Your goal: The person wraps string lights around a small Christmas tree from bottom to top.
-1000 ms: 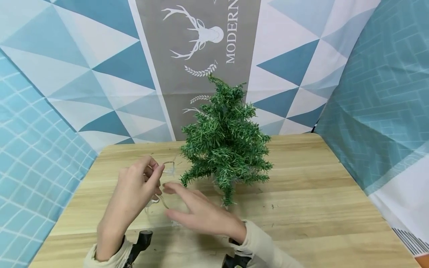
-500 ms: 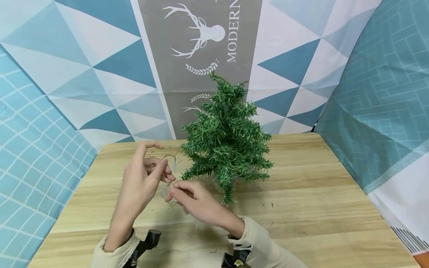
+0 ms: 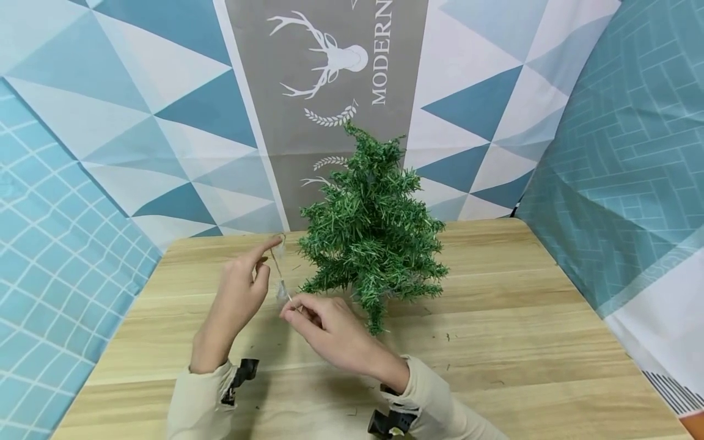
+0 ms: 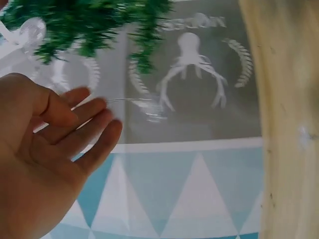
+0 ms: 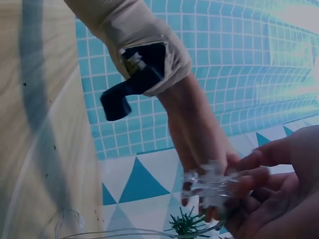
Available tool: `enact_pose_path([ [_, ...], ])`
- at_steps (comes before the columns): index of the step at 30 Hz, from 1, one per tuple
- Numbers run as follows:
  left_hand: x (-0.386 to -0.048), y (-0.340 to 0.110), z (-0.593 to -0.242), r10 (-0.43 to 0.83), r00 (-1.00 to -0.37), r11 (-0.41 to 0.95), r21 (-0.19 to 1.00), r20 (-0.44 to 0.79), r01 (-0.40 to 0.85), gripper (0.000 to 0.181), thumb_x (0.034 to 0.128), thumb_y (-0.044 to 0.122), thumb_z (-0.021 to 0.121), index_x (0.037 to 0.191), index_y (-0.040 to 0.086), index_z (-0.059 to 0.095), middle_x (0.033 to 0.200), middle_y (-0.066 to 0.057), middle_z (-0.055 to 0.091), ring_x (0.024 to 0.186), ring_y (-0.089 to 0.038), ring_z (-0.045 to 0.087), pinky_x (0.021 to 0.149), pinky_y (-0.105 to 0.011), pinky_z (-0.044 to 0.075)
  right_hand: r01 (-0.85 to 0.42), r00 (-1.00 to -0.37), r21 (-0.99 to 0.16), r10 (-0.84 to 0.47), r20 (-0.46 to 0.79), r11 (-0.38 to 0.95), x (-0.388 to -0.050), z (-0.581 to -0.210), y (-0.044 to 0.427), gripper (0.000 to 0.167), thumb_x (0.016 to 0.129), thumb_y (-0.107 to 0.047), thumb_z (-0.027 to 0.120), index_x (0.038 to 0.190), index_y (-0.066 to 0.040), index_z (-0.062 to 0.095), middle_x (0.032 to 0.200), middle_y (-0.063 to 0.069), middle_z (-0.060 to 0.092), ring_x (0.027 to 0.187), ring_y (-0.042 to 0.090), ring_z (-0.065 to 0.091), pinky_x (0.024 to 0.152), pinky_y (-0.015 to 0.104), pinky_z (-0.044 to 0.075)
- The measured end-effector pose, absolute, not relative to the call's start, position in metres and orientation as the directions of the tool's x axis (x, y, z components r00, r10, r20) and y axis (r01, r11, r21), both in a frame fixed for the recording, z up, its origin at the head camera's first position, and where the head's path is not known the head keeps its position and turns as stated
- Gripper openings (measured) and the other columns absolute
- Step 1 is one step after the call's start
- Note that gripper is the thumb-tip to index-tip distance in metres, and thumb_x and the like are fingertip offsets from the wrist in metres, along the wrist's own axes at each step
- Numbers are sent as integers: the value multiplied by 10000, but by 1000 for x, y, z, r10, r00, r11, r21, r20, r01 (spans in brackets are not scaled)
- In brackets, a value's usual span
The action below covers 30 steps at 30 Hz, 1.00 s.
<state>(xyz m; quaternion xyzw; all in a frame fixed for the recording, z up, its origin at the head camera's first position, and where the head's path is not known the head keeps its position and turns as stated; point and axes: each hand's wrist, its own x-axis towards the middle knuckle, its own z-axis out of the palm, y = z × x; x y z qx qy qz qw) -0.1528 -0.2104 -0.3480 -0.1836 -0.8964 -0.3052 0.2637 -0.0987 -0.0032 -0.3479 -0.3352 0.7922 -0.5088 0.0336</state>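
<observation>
A thin strand of clear snowflake string lights (image 3: pixel 282 289) runs between my two hands, left of the small green artificial tree (image 3: pixel 371 226). My right hand (image 3: pixel 335 333) pinches the strand between thumb and fingertips at its lower end. My left hand (image 3: pixel 242 290) has its index finger stretched out, with the strand passing at the fingertip; thumb and index stand apart. A clear snowflake (image 5: pixel 212 186) hangs between the hands in the right wrist view. Past the left fingers, the left wrist view shows thin wire and another clear piece (image 4: pixel 152 109), blurred.
The tree stands on a wooden table (image 3: pixel 522 342) near its back edge. Small dark green bits lie scattered over the wood. Behind rises a patterned cloth (image 3: pixel 187 122) with triangles and a deer print. Tiled-pattern cloths (image 3: pixel 49 293) hang at the sides.
My right hand, open at first, has taken hold of the strand. My left hand has gone from pinching the strand to stretching its index finger along it, away from the right hand.
</observation>
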Motion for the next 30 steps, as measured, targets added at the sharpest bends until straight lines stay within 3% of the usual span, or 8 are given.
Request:
enact_pose_path([
  [2,-156,-212,-352,164,-796,769,429,583,473,445,911,-91,482,1320,21,617,667,-96,594,380,-56,311,345,-209,264,-496,-772,-819,-577,265,288,-100,-348,-2,224,1044,-301,505,1109,-178,680,652,-80,512,514,16,427,446,191,400],
  [3,-156,-213,-353,160,-804,784,421,573,456,425,914,-76,486,1310,5,616,714,-132,632,383,-45,210,349,-211,266,-496,-772,-814,-583,254,302,-100,-348,-2,207,1042,-290,514,1092,-180,682,646,-80,521,505,16,432,438,191,399],
  [7,-154,-214,-354,157,-843,828,396,515,396,285,928,-40,513,1169,-59,665,952,-232,713,391,-49,228,358,-223,273,-507,-761,-788,-610,220,349,-100,-348,0,187,1037,-236,532,958,-169,689,644,-90,538,508,9,468,456,187,434],
  [9,-153,-214,-353,161,-868,846,388,469,367,240,935,-30,522,1109,-70,682,920,-234,715,397,-69,235,367,-231,270,-523,-752,-768,-624,212,370,-99,-348,1,207,1037,-211,531,895,-171,677,637,-100,506,506,6,446,464,178,427],
  [18,-139,-212,-341,157,-927,870,397,340,293,218,952,20,518,996,-43,722,949,-193,728,506,-133,454,530,-319,448,-559,-688,-736,-709,156,381,-98,-334,19,237,1063,-242,470,854,-197,572,660,-102,527,485,8,448,424,195,435],
  [23,-136,-214,-334,146,-923,869,400,356,292,244,979,46,500,1036,-42,721,972,-196,728,741,-248,666,637,-410,536,-586,-673,-714,-721,166,383,-93,-324,30,256,1070,-267,455,849,-185,553,629,-107,513,469,15,453,454,195,441],
  [30,-134,-217,-332,149,-916,867,397,372,302,251,990,49,492,1049,-36,721,982,-204,727,826,-322,700,622,-413,537,-601,-673,-705,-714,193,377,-83,-313,42,242,1075,-275,444,878,-224,574,586,-109,431,447,12,377,447,182,380],
])
